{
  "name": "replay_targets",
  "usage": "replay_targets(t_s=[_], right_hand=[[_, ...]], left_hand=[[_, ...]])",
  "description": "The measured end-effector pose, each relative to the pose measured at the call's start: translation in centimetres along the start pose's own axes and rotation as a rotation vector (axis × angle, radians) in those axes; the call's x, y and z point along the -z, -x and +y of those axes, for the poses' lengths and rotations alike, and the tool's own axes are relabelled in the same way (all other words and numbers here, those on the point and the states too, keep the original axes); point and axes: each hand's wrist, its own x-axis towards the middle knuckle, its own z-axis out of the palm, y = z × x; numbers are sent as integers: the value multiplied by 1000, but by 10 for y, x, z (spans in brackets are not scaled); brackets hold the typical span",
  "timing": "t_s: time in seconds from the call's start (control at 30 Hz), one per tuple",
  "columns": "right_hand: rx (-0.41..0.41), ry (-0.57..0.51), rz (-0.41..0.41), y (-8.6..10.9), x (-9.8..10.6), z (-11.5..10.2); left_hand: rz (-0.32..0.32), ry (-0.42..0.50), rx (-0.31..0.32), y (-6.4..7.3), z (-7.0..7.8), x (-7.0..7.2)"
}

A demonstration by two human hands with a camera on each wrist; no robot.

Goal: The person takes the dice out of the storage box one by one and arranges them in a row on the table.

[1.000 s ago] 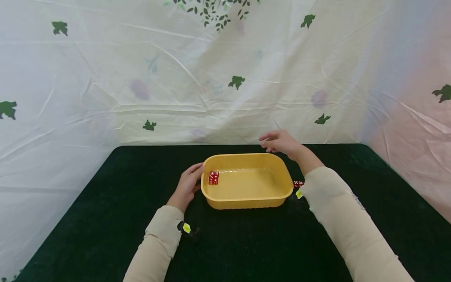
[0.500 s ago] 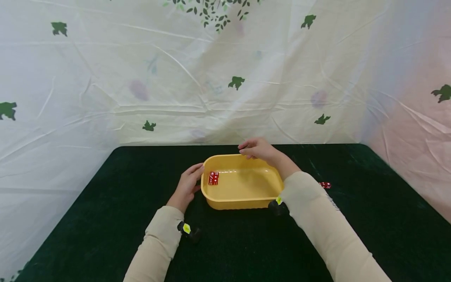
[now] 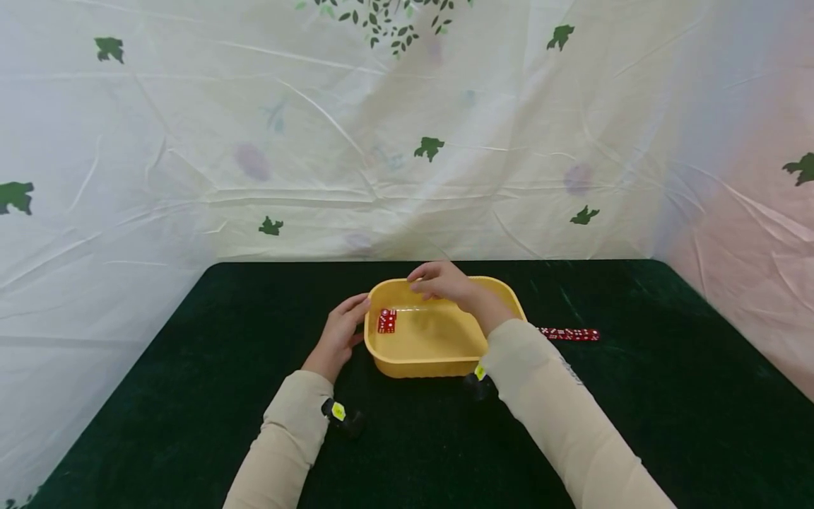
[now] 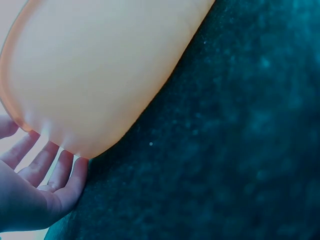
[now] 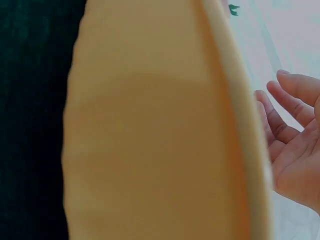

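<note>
My left hand rests against the left end of a yellow plastic tub, its fingers spread along the outer wall. In the left wrist view those fingers touch the tub near a corner. Inside the tub, a small block of red dice with white pips lies close to the left wall. My right hand hovers over the tub's far rim, its thumb and fingers loosely bent. The right wrist view shows its fingers partly behind the tub's rim; I cannot tell whether they hold a die.
A row of red dice lies right of the tub, partly covered by the right sleeve. The table has a dark green cloth. A pale curtain with green leaf prints hangs behind its far edge.
My right hand has moved left and slightly down over the tub, uncovering more of the row of dice at the right. The left hand and the dice in the tub have stayed put.
</note>
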Motion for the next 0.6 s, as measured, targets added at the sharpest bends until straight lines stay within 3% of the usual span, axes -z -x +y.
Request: replay_targets(t_s=[0.6], right_hand=[[-17,26,-42,-11,-36,9]], left_hand=[[-31,33,-17,0,0,2]])
